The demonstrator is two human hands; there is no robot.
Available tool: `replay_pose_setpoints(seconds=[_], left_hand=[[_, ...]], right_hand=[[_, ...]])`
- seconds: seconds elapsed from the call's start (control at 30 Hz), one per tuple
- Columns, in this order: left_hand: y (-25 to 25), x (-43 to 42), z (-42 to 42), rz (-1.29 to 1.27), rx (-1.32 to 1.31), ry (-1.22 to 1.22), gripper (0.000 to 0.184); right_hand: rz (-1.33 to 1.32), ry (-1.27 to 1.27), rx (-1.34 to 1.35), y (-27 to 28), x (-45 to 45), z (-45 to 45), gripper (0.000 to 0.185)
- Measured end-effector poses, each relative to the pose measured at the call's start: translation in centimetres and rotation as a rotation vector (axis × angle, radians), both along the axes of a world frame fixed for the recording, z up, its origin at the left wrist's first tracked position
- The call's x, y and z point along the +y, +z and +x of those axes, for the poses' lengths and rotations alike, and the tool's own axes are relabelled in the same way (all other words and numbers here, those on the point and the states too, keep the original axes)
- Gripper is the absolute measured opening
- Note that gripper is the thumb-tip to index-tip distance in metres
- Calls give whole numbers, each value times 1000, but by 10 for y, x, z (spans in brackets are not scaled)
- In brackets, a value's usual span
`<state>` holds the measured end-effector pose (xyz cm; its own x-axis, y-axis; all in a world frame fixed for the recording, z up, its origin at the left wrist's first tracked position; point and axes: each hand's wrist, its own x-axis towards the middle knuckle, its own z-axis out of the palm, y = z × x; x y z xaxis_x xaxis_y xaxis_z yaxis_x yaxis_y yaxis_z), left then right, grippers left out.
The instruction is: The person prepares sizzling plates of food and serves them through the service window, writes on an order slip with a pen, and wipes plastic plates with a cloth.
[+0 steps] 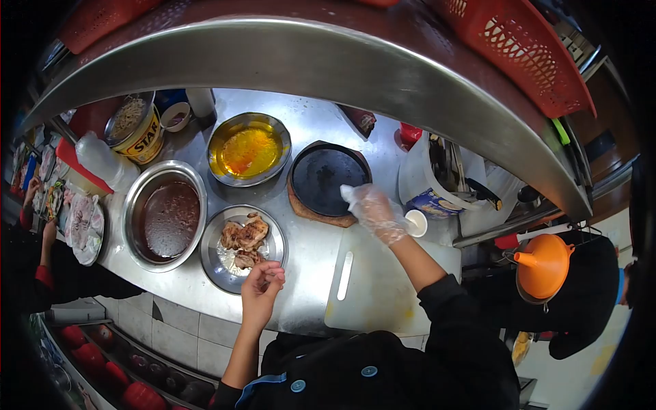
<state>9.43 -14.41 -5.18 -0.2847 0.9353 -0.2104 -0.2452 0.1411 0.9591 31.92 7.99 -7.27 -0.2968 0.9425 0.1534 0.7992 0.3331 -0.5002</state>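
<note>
In the head view, the black sizzling plate (329, 176) sits on a wooden underliner (307, 211) on the steel table (301, 273). The right hand (379, 215), in a clear plastic glove, is at the sizzling plate's lower right edge, its fingers closed around a crumpled white wad (351, 195) that looks like tissue; the wad overlaps the rim, though actual contact is hard to make out. The bare left hand (262, 281) is below and left of the sizzling plate, fingers bent in a narrow curl; I cannot tell whether anything is pinched between them. Just beyond its fingertips, also below and left of the sizzling plate, browned chicken pieces (244, 234) lie on a round steel dish (212, 265).

Upper left of the sizzling plate is a steel bowl (286, 145) of yellow-orange oil (251, 154). Farther left of it stands a deep steel basin (130, 215) of dark brown sauce (171, 222), and beyond that, a yellow tub (145, 140) marked STAR. Right of the sizzling plate are a small white cup (416, 223), near the gloved hand, and a white bucket (415, 179) holding utensils. A white cutting board (389, 280) lies below and right of it. An orange funnel (547, 266) hangs well to its right; another person's hand (49, 232) shows far to its left.
</note>
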Motion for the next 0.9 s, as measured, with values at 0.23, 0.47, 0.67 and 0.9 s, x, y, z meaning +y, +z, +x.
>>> replay_pose_setpoints(seconds=[0.23,0.47,0.67,0.9], left_hand=[[1,-10,-16,5,115,101,24],[22,-13,-29,28,297,146,29],[10,-37,-48,26,371,261,29],[27,-20,-33,111,434,184,28]], right_hand=[[447,141,-463,-43,120,-16,15],[193,293,83,-84,120,-121,22],[-299,360,-435,8,47,-47,17],[-61,231,-254,-18,98,-74,36]])
